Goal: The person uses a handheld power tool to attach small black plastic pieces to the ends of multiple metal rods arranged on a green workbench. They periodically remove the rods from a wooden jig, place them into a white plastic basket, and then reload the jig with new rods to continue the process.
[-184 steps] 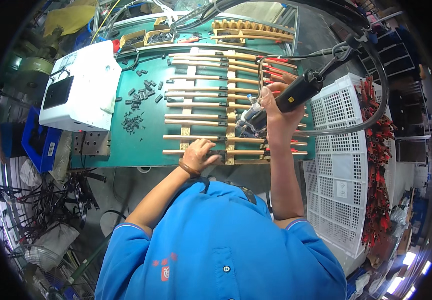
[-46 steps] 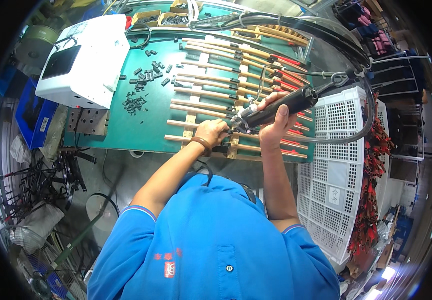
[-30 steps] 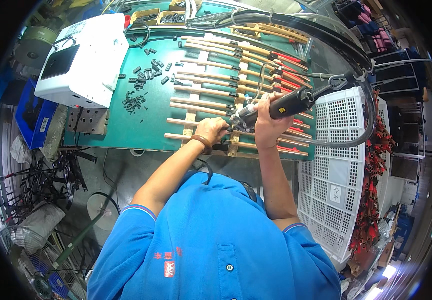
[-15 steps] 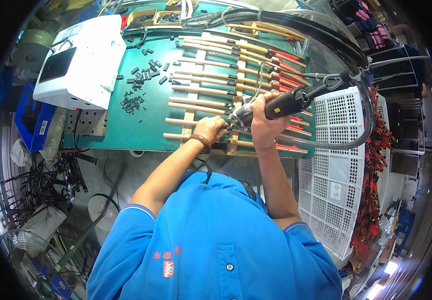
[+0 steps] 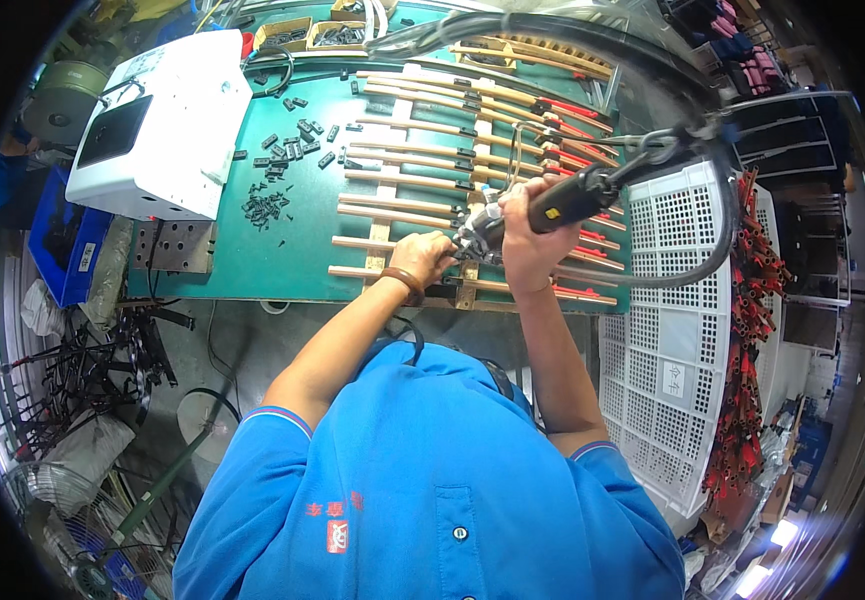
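My right hand (image 5: pixel 533 240) is wrapped round a black power screwdriver (image 5: pixel 565 203), which slants with its tip toward the left. Close to that tip, my left hand (image 5: pixel 420 261) has its fingers pinched together over one of the rods. What lies between those fingertips is hidden. Several wooden rods (image 5: pixel 356 243) lie side by side across light wooden strips (image 5: pixel 465 297), with red parts at their right ends. Small black blocks (image 5: pixel 464 154) sit on many of the rods along the middle.
Loose black blocks (image 5: pixel 302 148) and a heap of small dark pieces (image 5: pixel 266 206) lie on the green table (image 5: pixel 297 270). To the left stands a white machine (image 5: pixel 177 110); to the right, a white perforated crate (image 5: pixel 674 330). A dark hose (image 5: pixel 727 225) loops beside the tool.
The screwdriver's rear end has shifted slightly left and up, and its hose has swung to the left. My left hand stays at nearly the same place.
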Action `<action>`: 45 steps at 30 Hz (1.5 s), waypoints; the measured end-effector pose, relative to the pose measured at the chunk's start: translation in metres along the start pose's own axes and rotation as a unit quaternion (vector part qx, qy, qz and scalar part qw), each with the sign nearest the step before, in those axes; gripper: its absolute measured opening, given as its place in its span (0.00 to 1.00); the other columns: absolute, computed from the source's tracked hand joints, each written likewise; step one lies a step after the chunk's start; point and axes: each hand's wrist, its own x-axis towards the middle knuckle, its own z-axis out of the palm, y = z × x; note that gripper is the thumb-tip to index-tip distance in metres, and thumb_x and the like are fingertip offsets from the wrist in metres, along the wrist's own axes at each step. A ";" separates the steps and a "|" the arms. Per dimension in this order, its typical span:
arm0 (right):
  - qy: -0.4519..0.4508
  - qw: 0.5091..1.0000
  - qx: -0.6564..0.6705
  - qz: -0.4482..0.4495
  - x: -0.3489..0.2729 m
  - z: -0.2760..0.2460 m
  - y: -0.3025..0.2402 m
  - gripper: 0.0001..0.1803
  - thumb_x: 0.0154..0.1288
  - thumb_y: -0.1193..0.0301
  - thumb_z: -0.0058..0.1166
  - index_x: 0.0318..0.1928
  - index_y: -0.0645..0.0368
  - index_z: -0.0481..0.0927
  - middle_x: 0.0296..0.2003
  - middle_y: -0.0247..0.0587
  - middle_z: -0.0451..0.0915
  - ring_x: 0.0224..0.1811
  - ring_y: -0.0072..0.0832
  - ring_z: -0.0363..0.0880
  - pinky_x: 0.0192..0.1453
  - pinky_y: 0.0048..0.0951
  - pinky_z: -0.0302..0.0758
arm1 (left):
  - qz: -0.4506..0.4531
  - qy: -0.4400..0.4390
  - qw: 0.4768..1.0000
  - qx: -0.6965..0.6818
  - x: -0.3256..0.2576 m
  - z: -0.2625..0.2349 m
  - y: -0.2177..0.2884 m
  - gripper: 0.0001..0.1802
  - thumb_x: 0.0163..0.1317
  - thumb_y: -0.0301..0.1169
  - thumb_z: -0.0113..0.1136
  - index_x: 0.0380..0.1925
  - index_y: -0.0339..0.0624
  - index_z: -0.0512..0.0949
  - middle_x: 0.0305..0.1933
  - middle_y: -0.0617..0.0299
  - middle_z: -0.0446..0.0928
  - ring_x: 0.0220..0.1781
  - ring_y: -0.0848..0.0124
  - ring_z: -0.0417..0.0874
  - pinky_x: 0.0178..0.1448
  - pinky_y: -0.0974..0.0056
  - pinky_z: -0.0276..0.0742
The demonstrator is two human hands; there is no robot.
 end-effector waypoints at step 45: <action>0.053 0.993 0.088 0.057 0.027 -0.004 -0.019 0.17 0.58 0.87 0.53 0.48 0.65 0.70 0.31 0.36 0.75 0.26 0.21 0.74 0.32 0.24 0.76 | 0.055 0.063 0.995 0.052 -0.011 -0.057 0.007 0.17 0.49 0.30 0.66 0.42 0.48 0.78 0.39 0.58 0.78 0.43 0.56 0.80 0.48 0.56 0.75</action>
